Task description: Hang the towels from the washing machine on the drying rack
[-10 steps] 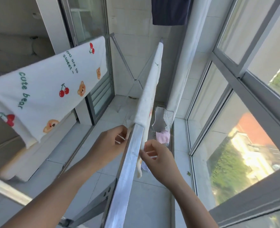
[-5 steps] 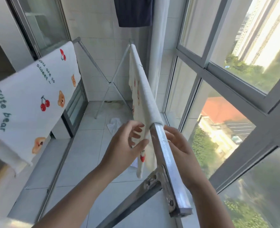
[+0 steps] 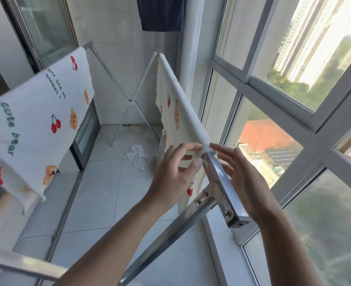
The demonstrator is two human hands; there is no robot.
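Now the towel (image 3: 183,112) hangs over the drying rack's (image 3: 220,178) right bar, its near end between the left hand (image 3: 170,178) and right hand (image 3: 244,178), whose loosely straight fingers touch it, gripping nothing.

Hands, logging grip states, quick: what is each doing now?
Left hand: open, fingertips touching the white bear-and-cherry towel on the silver metal rail.
Right hand: open, fingertips on the same towel.

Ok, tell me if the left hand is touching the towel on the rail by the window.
Touching. The head view shows the left hand with its index fingertip resting on the towel at its near end, over the rail.
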